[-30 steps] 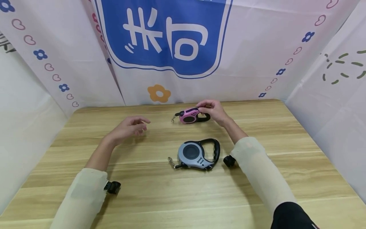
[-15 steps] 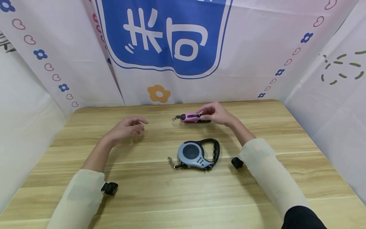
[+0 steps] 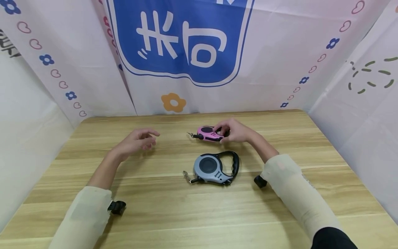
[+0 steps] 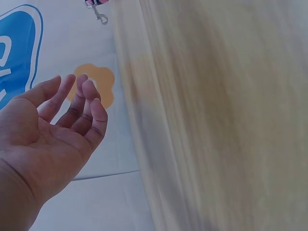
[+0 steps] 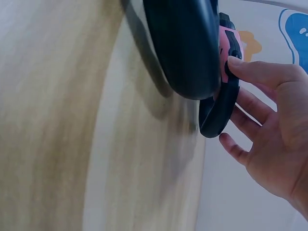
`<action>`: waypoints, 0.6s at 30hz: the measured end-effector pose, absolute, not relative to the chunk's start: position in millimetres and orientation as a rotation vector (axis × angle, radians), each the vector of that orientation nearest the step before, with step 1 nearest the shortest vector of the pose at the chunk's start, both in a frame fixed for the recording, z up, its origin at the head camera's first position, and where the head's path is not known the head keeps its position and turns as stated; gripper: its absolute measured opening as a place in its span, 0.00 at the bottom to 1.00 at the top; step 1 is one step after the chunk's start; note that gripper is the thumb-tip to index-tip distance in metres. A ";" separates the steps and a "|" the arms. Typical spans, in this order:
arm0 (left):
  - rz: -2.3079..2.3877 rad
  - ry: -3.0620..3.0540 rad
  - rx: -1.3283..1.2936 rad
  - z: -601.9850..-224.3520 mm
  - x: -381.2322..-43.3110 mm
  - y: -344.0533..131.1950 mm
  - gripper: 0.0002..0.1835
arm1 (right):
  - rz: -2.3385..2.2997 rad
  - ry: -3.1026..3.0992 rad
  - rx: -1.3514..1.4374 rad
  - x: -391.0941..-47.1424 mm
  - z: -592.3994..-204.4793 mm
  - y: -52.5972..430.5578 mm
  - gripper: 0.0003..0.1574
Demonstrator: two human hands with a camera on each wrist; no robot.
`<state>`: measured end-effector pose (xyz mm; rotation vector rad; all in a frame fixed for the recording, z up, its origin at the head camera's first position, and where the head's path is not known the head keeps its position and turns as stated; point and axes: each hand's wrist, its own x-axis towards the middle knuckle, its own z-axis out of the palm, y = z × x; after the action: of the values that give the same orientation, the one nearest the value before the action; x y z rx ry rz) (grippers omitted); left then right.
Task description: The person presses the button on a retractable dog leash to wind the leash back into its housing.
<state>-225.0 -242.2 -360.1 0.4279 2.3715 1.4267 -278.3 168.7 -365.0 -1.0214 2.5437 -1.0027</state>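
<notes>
My right hand (image 3: 236, 132) pinches a small pink and black retractable dog leash (image 3: 206, 132) near its black handle, at the back of the table. Its round black face is up and its metal clasp points left. In the right wrist view the thumb presses the black edge of the pink leash (image 5: 226, 48). A larger grey retractable leash (image 3: 206, 168) lies closer, its black loop handle to the right and its clasp to the left. My left hand (image 3: 135, 142) hovers left of both, fingers loosely bent and holding nothing. The left wrist view catches a metal clasp (image 4: 101, 17) at its top edge.
The wooden table (image 3: 186, 214) backs onto a white cloth (image 3: 273, 69) with a blue sign and an orange flower (image 3: 173, 102). White cloth also stands at the left and right sides. Black wrist cameras (image 3: 260, 181) hang below both sleeves.
The pink leash has been turned over from one side, through standing on edge, to its other side, and has come slightly nearer. The right hand moved with it. The left hand stayed nearly still.
</notes>
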 end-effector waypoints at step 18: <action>1.294 2.577 0.618 -362.9 -211.7 -243.9 0.19 | -0.690 2.689 -0.953 -273.2 -374.8 161.1 0.40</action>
<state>-211.7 -243.9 -362.9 0.6179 2.5773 1.2936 -273.2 161.1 -374.8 -0.9527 2.6892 -0.6895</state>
